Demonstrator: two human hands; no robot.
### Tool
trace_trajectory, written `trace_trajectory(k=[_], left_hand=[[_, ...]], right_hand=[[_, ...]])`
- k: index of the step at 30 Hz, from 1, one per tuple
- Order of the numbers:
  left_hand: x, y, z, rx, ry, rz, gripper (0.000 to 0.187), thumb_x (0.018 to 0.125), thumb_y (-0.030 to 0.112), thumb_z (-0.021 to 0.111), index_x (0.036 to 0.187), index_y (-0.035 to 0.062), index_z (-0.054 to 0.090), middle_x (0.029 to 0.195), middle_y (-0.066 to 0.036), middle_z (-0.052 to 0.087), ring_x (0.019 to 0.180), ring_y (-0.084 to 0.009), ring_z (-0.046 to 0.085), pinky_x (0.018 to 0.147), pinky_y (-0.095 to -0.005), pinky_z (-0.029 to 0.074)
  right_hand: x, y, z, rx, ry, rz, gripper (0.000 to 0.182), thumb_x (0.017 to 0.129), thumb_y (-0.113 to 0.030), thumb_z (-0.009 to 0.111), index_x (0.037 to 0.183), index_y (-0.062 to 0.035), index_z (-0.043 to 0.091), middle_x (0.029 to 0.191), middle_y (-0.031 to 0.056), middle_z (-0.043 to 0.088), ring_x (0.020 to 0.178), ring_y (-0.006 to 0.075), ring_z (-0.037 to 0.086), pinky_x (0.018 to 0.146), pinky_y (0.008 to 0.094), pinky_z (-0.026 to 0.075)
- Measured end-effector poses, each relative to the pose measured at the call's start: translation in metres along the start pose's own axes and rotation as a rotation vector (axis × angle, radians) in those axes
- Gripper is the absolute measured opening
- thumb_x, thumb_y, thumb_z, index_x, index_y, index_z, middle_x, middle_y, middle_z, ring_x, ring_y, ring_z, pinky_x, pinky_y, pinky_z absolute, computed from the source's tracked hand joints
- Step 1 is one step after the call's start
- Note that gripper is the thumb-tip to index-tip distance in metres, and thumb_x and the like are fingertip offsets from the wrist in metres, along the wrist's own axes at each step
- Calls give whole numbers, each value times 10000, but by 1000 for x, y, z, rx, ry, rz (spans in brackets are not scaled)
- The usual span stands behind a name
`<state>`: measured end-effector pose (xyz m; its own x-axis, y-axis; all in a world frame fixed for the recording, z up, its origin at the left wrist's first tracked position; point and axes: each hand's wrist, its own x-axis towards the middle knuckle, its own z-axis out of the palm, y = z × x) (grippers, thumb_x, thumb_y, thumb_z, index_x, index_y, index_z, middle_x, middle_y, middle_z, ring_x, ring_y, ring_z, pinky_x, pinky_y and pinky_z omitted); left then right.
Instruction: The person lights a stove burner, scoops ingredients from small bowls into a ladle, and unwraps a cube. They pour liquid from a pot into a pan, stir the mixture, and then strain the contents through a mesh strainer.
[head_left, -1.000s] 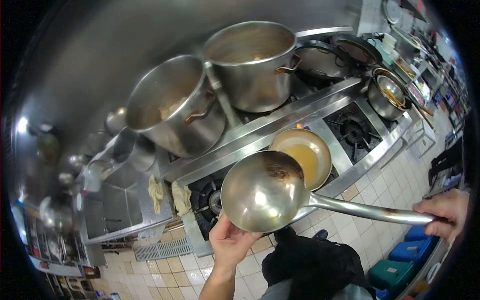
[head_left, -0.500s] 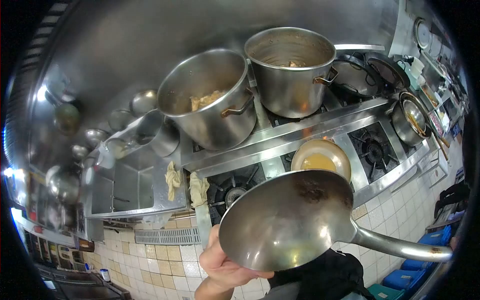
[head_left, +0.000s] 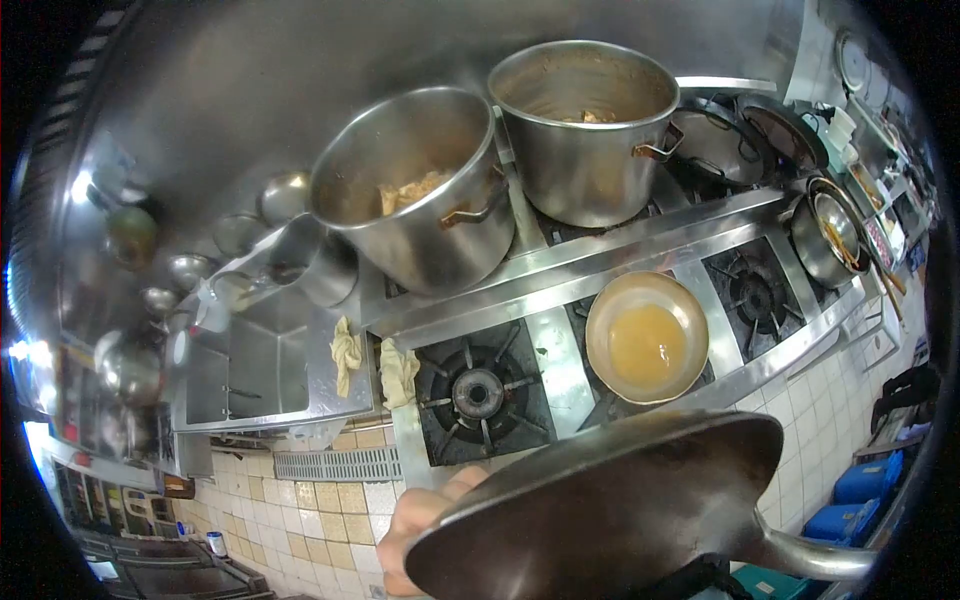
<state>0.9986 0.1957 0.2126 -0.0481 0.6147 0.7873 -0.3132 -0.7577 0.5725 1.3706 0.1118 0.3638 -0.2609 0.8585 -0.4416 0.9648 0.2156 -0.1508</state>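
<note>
A large steel wok [head_left: 600,500] with a long metal handle [head_left: 820,558] is tilted in front of me, low in the view. Its dark, browned surface faces me. My left hand [head_left: 420,525] is closed around the wok's left rim, some fingers hidden behind the metal. At the lower right the handle runs toward the dark edge of the picture, and my right hand does not show. Beyond the wok, a round shallow pan [head_left: 598,350] holding yellowish liquid [head_left: 645,345] rests on the middle burner.
Two tall stockpots [head_left: 430,245] [head_left: 600,175] containing food stand at the back. Burners [head_left: 480,393] [head_left: 757,300] flank the pan. Cloths [head_left: 399,375] [head_left: 345,358] lie beside the sink [head_left: 270,375]. Stacked pans [head_left: 825,245] stand at right, with blue bins [head_left: 865,480] below.
The wok has come down and tipped, showing a darker surface in place of the shiny one. My left hand moved down with it, and the pan of liquid is uncovered.
</note>
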Motion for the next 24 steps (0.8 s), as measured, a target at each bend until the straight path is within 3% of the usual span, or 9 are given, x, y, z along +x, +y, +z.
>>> trace_trajectory(k=[12,15,19,22,24], left_hand=[[3,-8,14,-165,112,95,218,923,148,663,871,-44,574,866,-141,542,619,-246,534,571,-422,412],[6,-7,14,-128,88,52,199,900,114,678,953,-57,592,921,-132,583,704,-222,567,635,-379,437],[7,-2,19,37,30,-159,254,869,68,700,1061,-75,616,994,-119,638,819,-190,610,720,-321,471],[12,-20,21,270,-21,-515,331,846,34,716,1142,-88,634,1050,-110,679,904,-166,642,784,-278,496],[13,-63,24,264,-20,-741,390,830,11,726,1196,-97,646,1086,-103,706,961,-151,664,827,-250,512]], right_hand=[[-4,2,5,-32,52,15,519,824,-136,715,1314,-6,600,796,159,642,650,312,624,588,397,475],[-5,5,10,-35,75,28,527,815,-128,717,1316,-10,602,798,158,640,650,316,618,588,400,470],[-10,4,18,-12,91,86,538,803,-116,721,1319,-15,604,799,158,636,650,322,611,587,405,463],[-14,5,33,22,136,163,547,794,-107,723,1321,-19,605,801,157,633,649,326,606,587,408,458],[-16,16,51,50,223,194,553,788,-101,725,1322,-22,606,802,157,631,649,329,602,587,410,454]])
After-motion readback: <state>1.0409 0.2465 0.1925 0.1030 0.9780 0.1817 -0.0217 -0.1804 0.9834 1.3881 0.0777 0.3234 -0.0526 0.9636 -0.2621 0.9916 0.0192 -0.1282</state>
